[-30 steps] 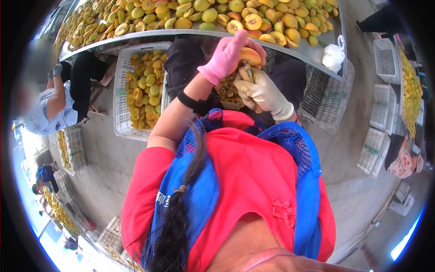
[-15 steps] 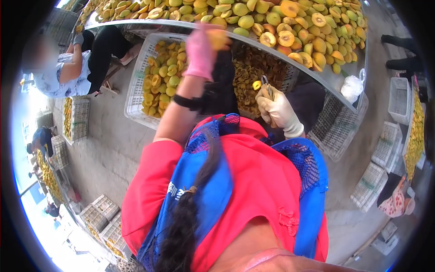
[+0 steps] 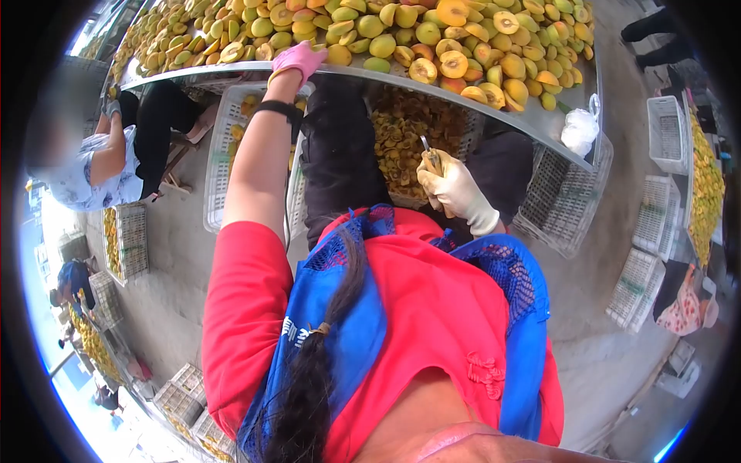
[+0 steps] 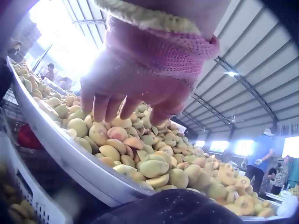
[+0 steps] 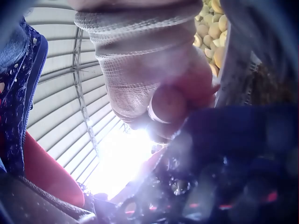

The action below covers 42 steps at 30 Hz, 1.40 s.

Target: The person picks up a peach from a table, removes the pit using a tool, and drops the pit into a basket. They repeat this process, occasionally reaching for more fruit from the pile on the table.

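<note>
My left hand (image 3: 299,59), in a pink glove, reaches over the near edge of the metal table (image 3: 231,67). In the left wrist view its fingers (image 4: 100,109) point down, spread a little, right at the heap of yellow-green peaches (image 4: 154,165), many of them cut in half. Nothing shows in its grasp. My right hand (image 3: 455,189), in a cream glove, grips a pitting tool (image 3: 432,157) in front of my lap, its metal tip pointing up. In the right wrist view the round handle end (image 5: 169,103) sticks out of the fist.
Below the table, between my knees, a crate holds brown pits and scraps (image 3: 413,139). A white crate (image 3: 216,166) of peaches stands at left, a dark-bottomed crate (image 3: 567,197) at right. A white plastic bag (image 3: 580,131) lies at the table's corner. Another person (image 3: 100,158) sits at left.
My left hand has left the right hand with a peach, swung left, and now reaches over the table heap without it. The yellow bit at the tool's tip is gone; the right hand keeps its grip.
</note>
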### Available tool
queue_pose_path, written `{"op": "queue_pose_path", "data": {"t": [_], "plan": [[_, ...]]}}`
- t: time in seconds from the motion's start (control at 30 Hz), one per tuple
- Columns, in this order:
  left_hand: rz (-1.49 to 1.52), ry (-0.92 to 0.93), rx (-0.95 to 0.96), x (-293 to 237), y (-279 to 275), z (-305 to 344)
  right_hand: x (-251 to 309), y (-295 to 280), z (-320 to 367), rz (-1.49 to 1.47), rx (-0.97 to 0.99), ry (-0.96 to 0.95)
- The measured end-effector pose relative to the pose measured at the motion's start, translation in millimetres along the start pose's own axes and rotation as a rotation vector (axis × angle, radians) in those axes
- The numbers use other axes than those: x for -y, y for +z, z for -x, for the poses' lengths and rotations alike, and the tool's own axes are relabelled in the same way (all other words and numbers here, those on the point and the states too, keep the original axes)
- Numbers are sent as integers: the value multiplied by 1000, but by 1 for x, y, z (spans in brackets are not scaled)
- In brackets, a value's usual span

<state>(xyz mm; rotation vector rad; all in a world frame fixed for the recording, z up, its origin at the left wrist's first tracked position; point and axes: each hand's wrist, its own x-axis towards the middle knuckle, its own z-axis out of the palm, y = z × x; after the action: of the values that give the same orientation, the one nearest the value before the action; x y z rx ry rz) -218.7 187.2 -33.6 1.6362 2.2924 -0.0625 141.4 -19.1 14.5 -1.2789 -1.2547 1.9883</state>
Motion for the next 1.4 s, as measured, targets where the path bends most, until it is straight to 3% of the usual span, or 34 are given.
{"op": "queue_pose_path", "data": {"t": [0.17, 0.3, 0.33, 0.43, 0.57, 0.63, 0.67, 0.7, 0.77, 0.8, 1.0, 1.2, 1.33, 1.4], "plan": [[-120, 49, 1, -10, 14, -25, -4, -5, 1, -33, -36, 8], [430, 139, -197, 21, 40, -55, -3, -5, -1, -25, -45, 1], [980, 108, -55, 6, 32, -33, -4, -6, -2, -20, -35, -15], [1458, 192, 173, -33, -12, 52, -5, -6, -9, -19, -19, -64], [1797, 377, 515, -51, 15, 80, 6, -1, -14, -89, -20, -128], [1984, 426, 675, -84, 7, 135, 16, 7, -11, -146, -46, -202], [1957, 291, 657, -95, 7, 151, 26, 10, -6, -97, -82, -195], [1960, 497, 801, -97, 12, 156, 25, 11, -4, -99, -91, -213], [1923, 590, 803, -110, 23, 168, 25, 11, -2, -103, -106, -251], [1864, 532, 758, -118, 21, 178, 26, 12, 1, -98, -118, -249], [1701, 634, 531, -135, 16, 207, 7, 6, -8, 258, -327, -477], [1484, 745, 210, -143, 23, 213, 5, 8, -7, 217, -329, -447], [1476, 740, 114, -148, 26, 219, 15, 10, 0, 18, -184, -304], [1356, 781, -21, -147, 27, 218, 29, 11, 8, -160, -71, -200]]}}
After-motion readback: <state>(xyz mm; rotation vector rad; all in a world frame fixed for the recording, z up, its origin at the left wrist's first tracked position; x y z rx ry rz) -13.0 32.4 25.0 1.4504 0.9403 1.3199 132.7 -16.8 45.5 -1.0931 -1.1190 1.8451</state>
